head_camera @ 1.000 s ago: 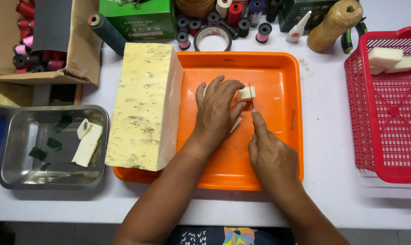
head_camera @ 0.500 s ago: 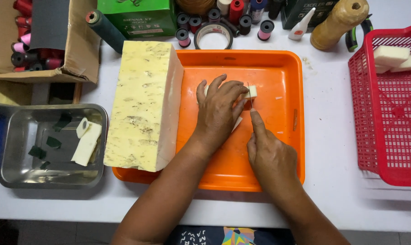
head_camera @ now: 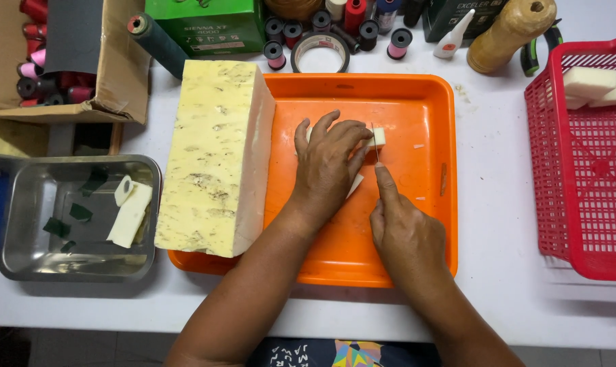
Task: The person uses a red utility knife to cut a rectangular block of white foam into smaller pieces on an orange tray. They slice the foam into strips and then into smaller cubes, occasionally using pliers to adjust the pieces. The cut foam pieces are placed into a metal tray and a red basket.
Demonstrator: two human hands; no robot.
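On the orange tray (head_camera: 416,258), left hand (head_camera: 328,166) presses a pale block (head_camera: 378,138); right hand (head_camera: 403,228) fingers grip a thin blade (head_camera: 375,144).

**White worktable under even light**

A white table (head_camera: 498,204) is filling most of the frame, running from the left edge to the right. Soft, even light is falling on it from above, and objects are casting only faint shadows toward the lower edge. The table's front edge is crossing the lower part of the frame. Below it, at lower left, a strip of grey floor (head_camera: 70,348) is showing, dim and in shadow. At far left, a darker surface is sitting lower than the tabletop, partly covered. No walls or windows are coming into view from this downward angle.
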